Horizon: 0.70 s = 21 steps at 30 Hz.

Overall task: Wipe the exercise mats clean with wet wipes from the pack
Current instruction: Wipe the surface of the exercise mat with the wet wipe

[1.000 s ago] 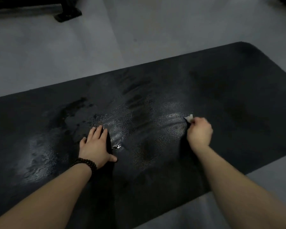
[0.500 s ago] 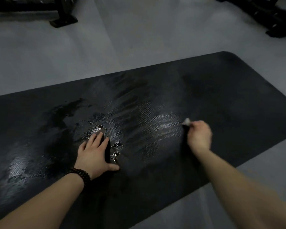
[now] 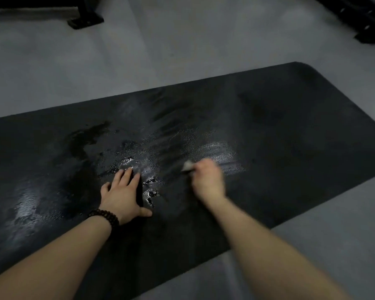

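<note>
A black exercise mat [image 3: 290,131] lies across the grey floor, with shiny wet streaks in its middle and left part. My left hand [image 3: 121,195] rests flat on the mat, fingers straight, a dark bead bracelet on the wrist. To its right, my right hand [image 3: 208,180] is curled around a crumpled white wet wipe [image 3: 187,165], whose tip sticks out at the knuckles and touches the mat. The right hand is motion-blurred. The wipe pack is not in sight.
Grey floor [image 3: 160,61] surrounds the mat. A black equipment foot [image 3: 85,20] stands at the far left, and more dark gym equipment [image 3: 364,20] sits at the far right corner.
My right hand with the wipe has swept left across the mat, toward my left hand. The left hand has stayed pressed in place. The view has tilted up slightly.
</note>
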Available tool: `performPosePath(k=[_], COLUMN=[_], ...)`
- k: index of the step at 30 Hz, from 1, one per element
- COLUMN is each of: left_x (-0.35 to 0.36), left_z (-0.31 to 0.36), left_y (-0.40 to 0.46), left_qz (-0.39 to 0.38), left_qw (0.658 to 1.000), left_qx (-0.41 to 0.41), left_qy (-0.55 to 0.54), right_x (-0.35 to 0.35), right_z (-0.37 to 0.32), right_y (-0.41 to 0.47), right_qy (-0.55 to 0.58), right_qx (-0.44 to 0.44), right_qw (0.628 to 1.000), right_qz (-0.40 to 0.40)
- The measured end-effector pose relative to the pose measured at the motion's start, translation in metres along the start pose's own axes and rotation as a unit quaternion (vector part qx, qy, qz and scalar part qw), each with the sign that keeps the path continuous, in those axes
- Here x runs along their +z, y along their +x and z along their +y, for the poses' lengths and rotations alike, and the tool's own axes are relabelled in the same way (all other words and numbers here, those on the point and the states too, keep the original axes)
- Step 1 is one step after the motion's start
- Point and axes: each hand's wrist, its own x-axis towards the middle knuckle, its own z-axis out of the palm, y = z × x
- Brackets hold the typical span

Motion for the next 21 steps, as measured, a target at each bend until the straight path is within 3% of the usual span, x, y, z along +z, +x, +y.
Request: performPosePath(k=[3,5,7,11,13,17,21], left_x=[0.001,0.0,-0.001,0.0,0.003,0.009,0.02], left_z=[0.0,0.001,0.002,0.009,0.009,0.007,-0.001], left_y=[0.005,0.007,0.006,-0.001,-0.002,-0.011,-0.023], left_qz=[-0.011,-0.017,-0.018,-0.023,-0.017,0.008,-0.02], left_qw=[1.0,1.0,1.0,0.999,0.999,0.999,0.998], left_qx=[0.003,0.002,-0.007,-0.017,-0.007,0.028,0.048], left_qy=[-0.011,-0.014,-0.02,-0.034,-0.034,-0.026,-0.019], right_x=[-0.035,-0.034,-0.01,0.03,0.031,-0.006,-0.05], right_z=[0.087,0.089,0.038,-0.08,-0.08,0.015,0.103], right_y=[0.015,0.003,-0.017,-0.07,-0.071,-0.035,-0.023], right_qy=[-0.042,-0.072,-0.065,0.027,0.068,0.008,-0.036], right_qx=[0.182,0.206,0.151,-0.083,-0.102,0.103,0.242], right_qw=[0.979,0.973,0.984,0.992,0.988,0.989,0.966], right_qz=[0.08,0.08,0.064,-0.087,-0.095,0.109,0.08])
